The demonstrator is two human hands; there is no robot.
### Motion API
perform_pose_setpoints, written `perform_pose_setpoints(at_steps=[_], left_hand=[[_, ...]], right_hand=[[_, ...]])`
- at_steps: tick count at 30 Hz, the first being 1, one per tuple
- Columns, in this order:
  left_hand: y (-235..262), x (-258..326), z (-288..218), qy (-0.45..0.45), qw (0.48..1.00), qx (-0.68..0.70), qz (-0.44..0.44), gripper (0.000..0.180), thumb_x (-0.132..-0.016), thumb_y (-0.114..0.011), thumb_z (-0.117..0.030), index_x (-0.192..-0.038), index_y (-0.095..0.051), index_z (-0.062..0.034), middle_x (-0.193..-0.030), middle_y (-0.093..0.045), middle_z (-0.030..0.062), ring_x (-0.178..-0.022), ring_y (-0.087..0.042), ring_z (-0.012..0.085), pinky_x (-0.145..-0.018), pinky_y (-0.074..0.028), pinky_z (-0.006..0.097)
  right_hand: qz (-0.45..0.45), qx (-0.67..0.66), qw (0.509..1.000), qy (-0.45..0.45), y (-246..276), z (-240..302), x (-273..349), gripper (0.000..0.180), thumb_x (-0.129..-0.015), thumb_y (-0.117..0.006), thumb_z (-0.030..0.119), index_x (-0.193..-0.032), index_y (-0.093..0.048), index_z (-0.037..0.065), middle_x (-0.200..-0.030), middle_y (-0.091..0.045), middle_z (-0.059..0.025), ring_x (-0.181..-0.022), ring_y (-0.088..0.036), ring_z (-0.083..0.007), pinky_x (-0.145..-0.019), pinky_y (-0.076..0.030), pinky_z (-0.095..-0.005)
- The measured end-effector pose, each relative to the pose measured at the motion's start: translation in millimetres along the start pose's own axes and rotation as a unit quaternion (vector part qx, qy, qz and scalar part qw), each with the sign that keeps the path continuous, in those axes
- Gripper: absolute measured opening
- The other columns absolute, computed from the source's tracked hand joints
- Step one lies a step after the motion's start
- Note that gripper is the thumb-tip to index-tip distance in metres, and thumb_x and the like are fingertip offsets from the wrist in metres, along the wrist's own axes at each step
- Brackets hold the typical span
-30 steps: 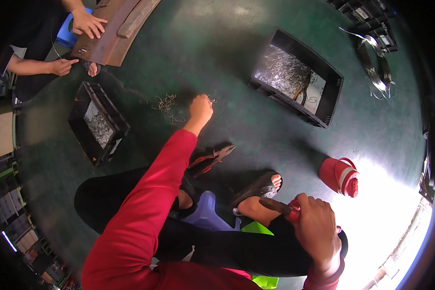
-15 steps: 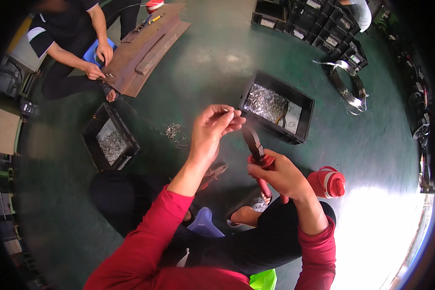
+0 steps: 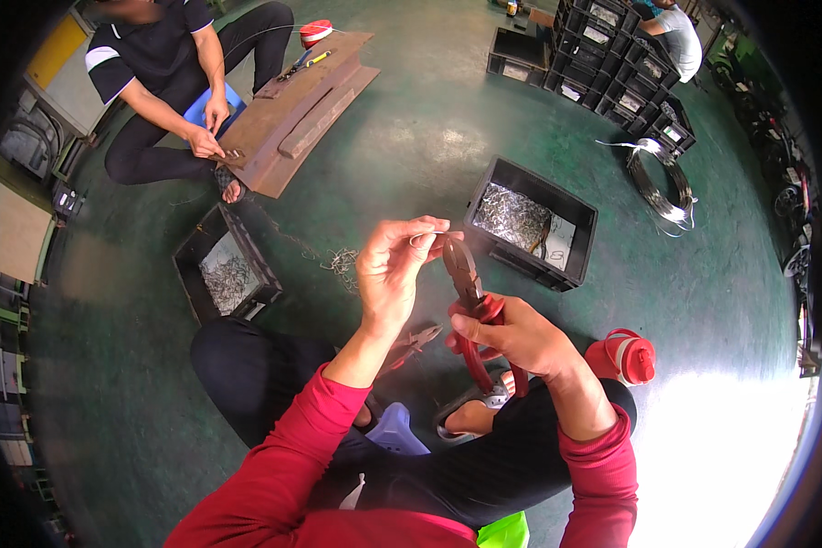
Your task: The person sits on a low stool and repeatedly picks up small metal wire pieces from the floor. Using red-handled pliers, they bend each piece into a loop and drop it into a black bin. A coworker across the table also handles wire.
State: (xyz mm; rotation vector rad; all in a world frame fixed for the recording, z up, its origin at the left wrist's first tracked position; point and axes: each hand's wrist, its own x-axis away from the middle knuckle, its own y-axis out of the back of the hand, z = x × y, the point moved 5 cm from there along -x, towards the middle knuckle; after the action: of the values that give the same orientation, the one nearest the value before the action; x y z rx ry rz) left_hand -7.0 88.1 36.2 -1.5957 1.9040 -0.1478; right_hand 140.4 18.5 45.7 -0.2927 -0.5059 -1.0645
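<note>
My left hand (image 3: 388,274) pinches a small bent wire piece (image 3: 421,238) between thumb and fingertips, its curved shape showing at the fingers. My right hand (image 3: 525,338) is wrapped round the red handles of a pair of pliers (image 3: 464,271). The pliers point up and away from me, and their jaw tips are at the wire by my left fingertips. Whether the jaws touch or grip the wire is too small to tell. A second pair of red-handled pliers (image 3: 416,344) shows beyond my left forearm, low near my feet.
Just beyond my hands stands a black crate (image 3: 583,239) of metal bits; another crate (image 3: 190,274) lies left. Loose wire bits (image 3: 342,265) lie between. A red jug (image 3: 623,356) and wire coil (image 3: 659,187) are rightward. A co-worker sits by a rusty metal slab (image 3: 279,173). Crates (image 3: 603,55) are stacked behind.
The pliers' jaws have come up to the wire at my left fingertips, and their handles are spread wider. More of the bent wire now shows. The whole view has shifted slightly.
</note>
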Motion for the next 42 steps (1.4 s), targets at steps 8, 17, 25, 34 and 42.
perform_pose_setpoints(at_steps=[8,17,25,34,42], left_hand=[[1.1,-0.8,-2.2,-0.033,0.999,0.027,0.032,0.011,-0.095,-0.056,-0.002,-0.105,-0.059,-0.003,-0.108,-0.065,0.015,-0.097,-0.067,0.0292,-0.084,-0.058,0.041],[3.5,-9.4,-7.1,-0.004,0.995,0.0,0.103,0.017,-0.095,-0.054,-0.002,-0.112,-0.059,-0.002,-0.114,-0.063,0.0161,-0.102,-0.066,0.0285,-0.085,-0.057,0.039],[24.5,-28.0,-40.8,0.194,0.94,-0.248,0.134,0.035,-0.103,-0.044,-0.026,-0.119,-0.061,0.0,-0.098,-0.067,0.0119,-0.086,-0.067,0.0179,-0.069,-0.055,0.03],[0.4,-12.2,-49.4,0.125,0.888,-0.389,0.209,0.021,-0.095,-0.056,-0.006,-0.114,-0.066,-0.0024,-0.07,-0.063,0.0035,-0.053,-0.054,0.0073,-0.051,-0.046,0.023],[-1.4,-15.5,-43.6,-0.096,0.846,-0.476,0.22,0.031,-0.083,-0.061,0.009,-0.113,-0.065,-0.0011,-0.065,-0.056,0.0076,-0.053,-0.052,0.0109,-0.052,-0.047,0.026]], right_hand=[[-0.036,0.005,0.999,0.017,0.4,1.5,1.6,0.034,-0.092,-0.064,0.035,-0.104,-0.063,0.003,-0.084,-0.067,-0.0032,-0.077,-0.059,-0.0111,-0.073,-0.048,-0.0284],[-0.103,0.096,0.99,0.021,9.8,6.2,7.1,0.036,-0.089,-0.066,0.038,-0.097,-0.065,0.002,-0.074,-0.066,-0.0074,-0.071,-0.062,-0.0162,-0.069,-0.048,-0.0313],[-0.262,0.272,0.925,0.042,17.4,17.2,15.0,0.032,-0.087,-0.068,0.031,-0.092,-0.063,0.0,-0.07,-0.062,-0.0161,-0.066,-0.06,-0.0257,-0.067,-0.047,-0.0366],[-0.23,0.264,0.935,0.063,17.0,13.4,9.4,0.034,-0.086,-0.07,0.031,-0.092,-0.061,-0.002,-0.081,-0.065,-0.0218,-0.081,-0.064,-0.0386,-0.072,-0.048,-0.0413],[-0.179,0.215,0.96,-0.027,20.2,10.2,4.8,0.033,-0.086,-0.071,0.03,-0.096,-0.062,-0.001,-0.077,-0.065,-0.0167,-0.072,-0.063,-0.0274,-0.07,-0.048,-0.0362]])
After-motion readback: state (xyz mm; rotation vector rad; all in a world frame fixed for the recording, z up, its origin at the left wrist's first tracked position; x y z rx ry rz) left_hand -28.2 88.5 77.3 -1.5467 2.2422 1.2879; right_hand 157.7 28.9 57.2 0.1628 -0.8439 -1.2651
